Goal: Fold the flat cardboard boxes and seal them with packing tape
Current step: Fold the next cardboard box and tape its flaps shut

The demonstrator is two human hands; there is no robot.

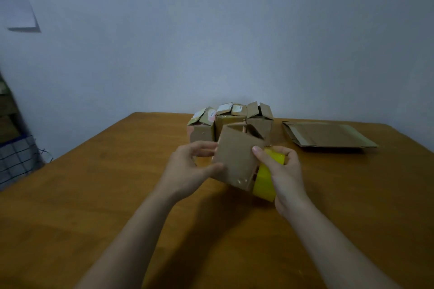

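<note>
Sealing step, by the look of it. Left hand grips the small cardboard box, thumb on front face, fingers behind, held just above the wooden table. Right hand curls round the yellow tape roll, thumb pressed on the box's right edge. Three folded boxes stand behind, flat boxes to the right. Next prob needs tape drawn across the seam w/ box held steady.
</note>
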